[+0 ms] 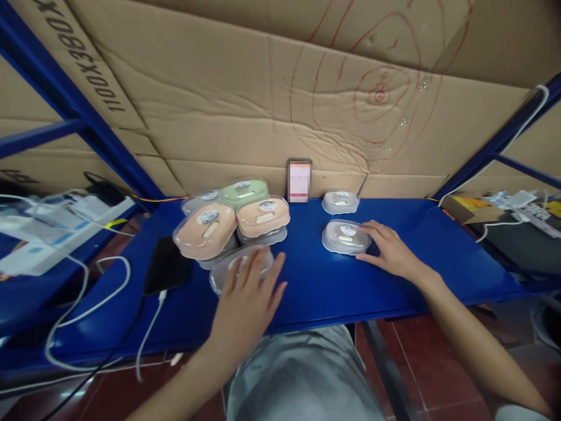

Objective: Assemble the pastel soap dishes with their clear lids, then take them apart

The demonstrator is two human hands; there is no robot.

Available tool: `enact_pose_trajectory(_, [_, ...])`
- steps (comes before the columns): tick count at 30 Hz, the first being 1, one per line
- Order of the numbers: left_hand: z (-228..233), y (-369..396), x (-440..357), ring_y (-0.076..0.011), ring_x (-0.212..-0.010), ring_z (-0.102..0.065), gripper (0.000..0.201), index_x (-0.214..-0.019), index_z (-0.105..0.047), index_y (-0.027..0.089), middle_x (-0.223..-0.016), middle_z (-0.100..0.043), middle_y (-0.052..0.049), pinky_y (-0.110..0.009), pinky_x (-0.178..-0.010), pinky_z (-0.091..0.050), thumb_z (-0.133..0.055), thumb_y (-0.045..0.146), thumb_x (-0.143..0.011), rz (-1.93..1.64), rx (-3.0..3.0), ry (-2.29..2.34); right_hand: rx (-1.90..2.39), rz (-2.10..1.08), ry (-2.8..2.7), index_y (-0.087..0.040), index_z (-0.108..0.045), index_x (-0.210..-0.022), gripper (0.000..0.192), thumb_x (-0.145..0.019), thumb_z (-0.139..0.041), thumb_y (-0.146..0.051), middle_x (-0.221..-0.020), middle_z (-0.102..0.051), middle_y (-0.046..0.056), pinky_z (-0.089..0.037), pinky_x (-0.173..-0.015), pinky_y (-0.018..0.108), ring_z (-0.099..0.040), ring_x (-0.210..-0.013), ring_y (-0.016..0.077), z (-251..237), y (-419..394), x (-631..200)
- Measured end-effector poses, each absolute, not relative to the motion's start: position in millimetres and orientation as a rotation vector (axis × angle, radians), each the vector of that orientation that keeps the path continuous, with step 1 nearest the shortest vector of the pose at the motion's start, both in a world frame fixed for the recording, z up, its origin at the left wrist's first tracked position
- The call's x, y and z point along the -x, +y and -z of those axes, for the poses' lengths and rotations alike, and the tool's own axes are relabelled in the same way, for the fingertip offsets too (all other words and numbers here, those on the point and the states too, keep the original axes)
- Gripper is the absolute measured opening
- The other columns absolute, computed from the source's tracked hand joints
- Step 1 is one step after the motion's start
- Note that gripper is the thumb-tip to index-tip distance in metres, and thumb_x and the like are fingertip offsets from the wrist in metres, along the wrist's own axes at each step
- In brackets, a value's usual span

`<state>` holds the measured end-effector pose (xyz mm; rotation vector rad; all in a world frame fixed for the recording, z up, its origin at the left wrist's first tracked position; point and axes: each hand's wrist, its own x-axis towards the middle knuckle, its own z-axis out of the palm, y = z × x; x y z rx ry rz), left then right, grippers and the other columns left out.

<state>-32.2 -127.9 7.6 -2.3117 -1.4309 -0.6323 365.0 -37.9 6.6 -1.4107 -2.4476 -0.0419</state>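
Blue, glossy tabletop (302, 292) stretched out beneath both of your hands. Your right hand (388, 248) was partly open, thumb apart from the fingers, set around the right end of a translucent grey, oval plastic box with a round label (344, 237); the fingertips met its edge without closing on it. Behind that box stood a smaller-looking grey oval plastic box (340, 202), well apart from your fingers.

Your left hand (249, 286) was open, palm down with the fingers spread, over a clear greyish rounded plastic box (222, 268); you had no grip on it, and whether your fingers touched it could not be told. Just beyond it clustered two peach-coloured oval plastic boxes (263, 217), with a pale green oval plastic box (245, 193) behind them. An upright black-framed phone (300, 181) stood before a brown cardboard wall (210, 99). To your left lay a flat black rectangular device (166, 266), a white cable (149, 327) beside it.
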Motion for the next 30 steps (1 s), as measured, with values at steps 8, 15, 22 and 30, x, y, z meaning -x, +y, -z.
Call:
enact_pose_trajectory(8, [5, -109, 42, -0.0379, -0.136, -0.060, 0.043, -0.145, -0.064, 0.025, -0.151, -0.063, -0.015, -0.059, -0.108, -0.047, -0.066, 0.030, -0.103, 0.629, 2.487, -1.487, 1.276, -0.555, -2.585, -0.029, -0.061, -0.151, 0.079, -0.088, -0.070, -0.076, -0.149, -0.065, 0.011, -0.050, -0.118, 0.055, -0.063, -0.137, 0.0367, -50, 29, -348])
enact_pose_trajectory(15, [-7, -49, -10, -0.0300, -0.131, -0.063, 0.042, -0.144, -0.064, 0.029, -0.145, -0.067, -0.009, -0.050, -0.106, -0.048, -0.066, 0.042, -0.104, 0.711, 2.904, -1.374, 1.238, -0.467, -2.458, -0.027, -0.059, -0.154, 0.066, -0.101, -0.060, -0.065, -0.157, -0.060, 0.011, -0.044, -0.125, 0.056, -0.057, -0.146, 0.0342, -31, 44, -335])
enact_pose_trajectory(22, [-4, -37, -6, -0.0275, -0.124, -0.065, 0.032, -0.139, -0.066, 0.021, -0.138, -0.070, -0.012, -0.045, -0.103, -0.049, -0.054, 0.026, -0.109, 0.887, 2.750, -1.195, 1.353, -0.292, -2.464, -0.029, -0.044, -0.165, 0.071, -0.104, -0.060, -0.061, -0.171, -0.042, 0.016, -0.043, -0.124, 0.062, -0.043, -0.157, 0.0384, -19, 26, -328])
enact_pose_trajectory(30, [16, -77, -16, -0.0208, -0.105, -0.071, 0.034, -0.122, -0.077, 0.019, -0.117, -0.081, -0.006, -0.036, -0.107, -0.045, -0.067, 0.046, -0.103, 0.805, 2.578, -1.045, 1.377, -0.152, -2.427, -0.029, -0.051, -0.160, 0.053, -0.109, -0.056, -0.044, -0.156, -0.062, 0.012, -0.053, -0.117, 0.056, -0.058, -0.145, 0.0330, -25, 28, -329])
